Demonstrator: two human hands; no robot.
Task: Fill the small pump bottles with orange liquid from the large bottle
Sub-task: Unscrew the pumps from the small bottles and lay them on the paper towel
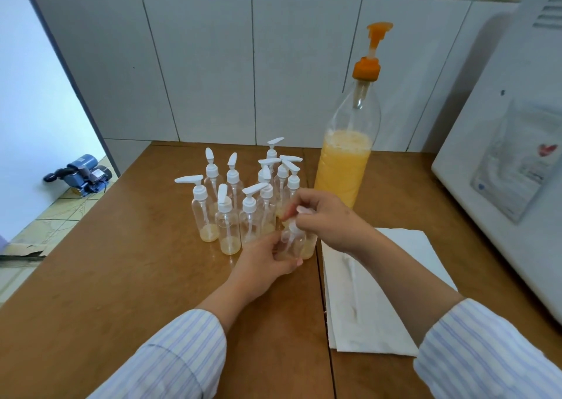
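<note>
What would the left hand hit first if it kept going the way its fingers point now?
The left hand already grips a small bottle, fingers pointing up and right. Past it, the next thing is probably the right hand on the pump cap, then the large bottle; depth is unclear.

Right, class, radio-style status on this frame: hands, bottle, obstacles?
Left hand grips small bottle body; right hand on its pump top. Large bottle upright behind, over half full. Filled bottles crowd close left.

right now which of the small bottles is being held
The one at the cluster's front right, nearest the paper towel. The left hand grips its body and the right hand pinches its pump top; the others stand untouched.
</note>
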